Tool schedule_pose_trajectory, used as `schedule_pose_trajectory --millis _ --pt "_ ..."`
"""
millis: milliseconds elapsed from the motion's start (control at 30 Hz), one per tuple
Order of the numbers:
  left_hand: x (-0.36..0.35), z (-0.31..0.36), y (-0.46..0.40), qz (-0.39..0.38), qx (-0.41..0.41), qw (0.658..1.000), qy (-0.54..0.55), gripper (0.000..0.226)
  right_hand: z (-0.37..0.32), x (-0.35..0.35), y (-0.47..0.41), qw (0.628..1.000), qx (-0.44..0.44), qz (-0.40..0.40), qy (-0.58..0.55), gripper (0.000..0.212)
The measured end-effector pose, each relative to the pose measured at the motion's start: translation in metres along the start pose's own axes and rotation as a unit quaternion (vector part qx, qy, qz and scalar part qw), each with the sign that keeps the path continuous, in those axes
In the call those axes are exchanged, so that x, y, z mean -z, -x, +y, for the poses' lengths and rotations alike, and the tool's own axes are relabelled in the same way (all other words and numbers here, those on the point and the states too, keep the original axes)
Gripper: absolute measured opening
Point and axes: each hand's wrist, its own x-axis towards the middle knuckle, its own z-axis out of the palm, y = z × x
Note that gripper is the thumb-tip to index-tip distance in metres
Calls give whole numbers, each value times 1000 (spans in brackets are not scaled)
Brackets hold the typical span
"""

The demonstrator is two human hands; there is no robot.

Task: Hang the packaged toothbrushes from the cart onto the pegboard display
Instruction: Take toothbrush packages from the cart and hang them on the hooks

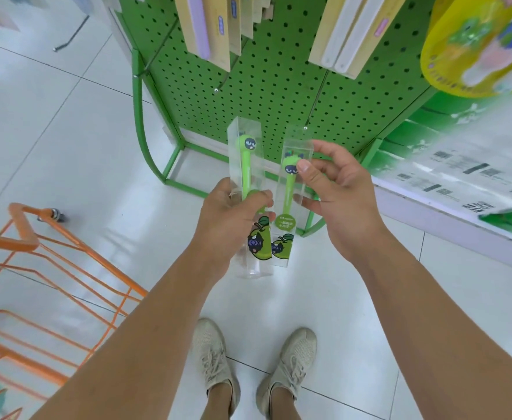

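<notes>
A single head-worn, wide-angle view looks steeply down from standing height, facing a green pegboard display (279,71) that fills the upper frame close ahead. Both forearms reach in from the bottom edge, very near the lens; the person's own shoes (254,362) sit low at centre. An orange cart (36,268) edges the left.

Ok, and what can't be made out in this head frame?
- Hang holes of the two toothbrush packs: clear plastic, not discernible.
- Cart contents: cut off by the left edge.
- Yellow item at top right: motion-blurred.
- Print on the white shelf packages: too small and blurred.
- Left hand fingertips: behind the pack.
</notes>
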Motion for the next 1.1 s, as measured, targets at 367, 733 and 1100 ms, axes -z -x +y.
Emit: schedule_pose_trajectory --millis 367,733,1100 --pt "10 -8 2 -17 26 999 28 20 -2 -1 -2 1000 -3 10 -15 34" --pt "5 -6 1 -42 38 996 72 21 1 7 0 999 -7 21 -24 28" --pt "-3 -9 -6 -75 31 996 27 27 -25 13 -94 995 10 95 32 15"
